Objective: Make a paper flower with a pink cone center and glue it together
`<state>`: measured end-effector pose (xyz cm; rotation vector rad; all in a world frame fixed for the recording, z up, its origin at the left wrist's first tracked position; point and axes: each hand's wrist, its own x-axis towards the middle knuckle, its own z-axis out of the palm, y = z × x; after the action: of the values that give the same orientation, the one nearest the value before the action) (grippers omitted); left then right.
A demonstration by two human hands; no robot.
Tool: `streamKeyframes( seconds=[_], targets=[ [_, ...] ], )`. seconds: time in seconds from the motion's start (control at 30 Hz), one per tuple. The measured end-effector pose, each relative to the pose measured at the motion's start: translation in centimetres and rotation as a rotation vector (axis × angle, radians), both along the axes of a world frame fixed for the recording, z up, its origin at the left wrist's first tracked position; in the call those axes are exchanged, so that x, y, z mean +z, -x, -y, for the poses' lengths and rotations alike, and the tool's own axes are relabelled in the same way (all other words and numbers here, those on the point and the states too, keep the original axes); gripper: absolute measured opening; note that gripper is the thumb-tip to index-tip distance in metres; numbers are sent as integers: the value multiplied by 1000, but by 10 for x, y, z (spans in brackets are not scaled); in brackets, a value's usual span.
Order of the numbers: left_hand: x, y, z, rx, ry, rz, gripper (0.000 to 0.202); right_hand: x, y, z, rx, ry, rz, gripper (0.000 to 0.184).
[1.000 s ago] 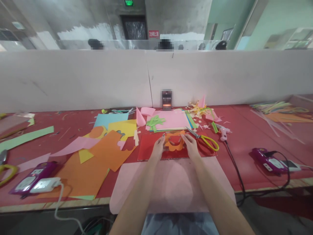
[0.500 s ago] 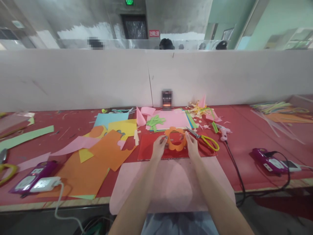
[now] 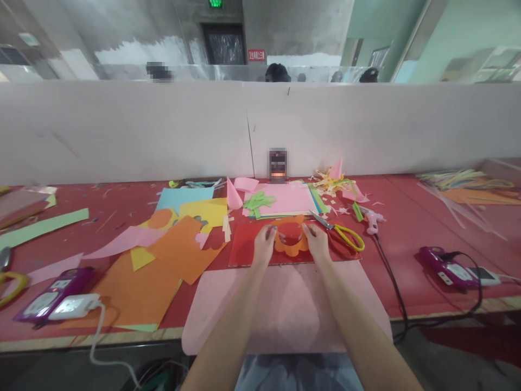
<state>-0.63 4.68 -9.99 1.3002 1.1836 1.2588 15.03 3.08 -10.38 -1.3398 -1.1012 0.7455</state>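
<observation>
An orange paper ring with scalloped edges [image 3: 291, 243] sits just above a red sheet [image 3: 244, 248] on the red table. My left hand [image 3: 264, 245] pinches its left side, and my right hand [image 3: 316, 243] pinches its right side. Both hands have their fingers closed on the paper. A large pink sheet [image 3: 285, 309] lies under my forearms at the table's front edge. Yellow-handled scissors [image 3: 341, 231] lie just right of my right hand.
Orange, yellow, blue and pink paper sheets [image 3: 175, 244] spread to the left. A glue gun [image 3: 372, 220] with a black cord lies to the right. Purple power strips [image 3: 57, 296] [image 3: 448, 266] sit at both sides. A white partition [image 3: 244, 130] stands behind.
The orange ring was lifted and tilted up half a second ago; it is now lowered back nearer the red sheet, still held by both hands.
</observation>
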Motion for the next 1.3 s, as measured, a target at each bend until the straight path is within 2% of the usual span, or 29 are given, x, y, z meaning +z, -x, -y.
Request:
streamKeyframes(
  seconds=[0.1,0.5,0.7,0.87,1.0,1.3],
  targets=[
    [3,-1,2,-29,-15,-17,26,1,1,2,-17,-7,16,36],
    [6,-1,2,25,26,-40,24,-1,0,0,26,6,-24,43],
    [12,0,6,58,14,-184,34,-6,0,-1,4,40,-19,44],
    [15,-1,8,79,19,-266,35,0,2,1,32,20,-44,39],
    [14,-1,7,83,21,-249,34,4,3,2,77,-11,-42,37],
    [11,0,6,89,-11,-286,33,-6,1,-4,32,44,-14,43]
  ],
)
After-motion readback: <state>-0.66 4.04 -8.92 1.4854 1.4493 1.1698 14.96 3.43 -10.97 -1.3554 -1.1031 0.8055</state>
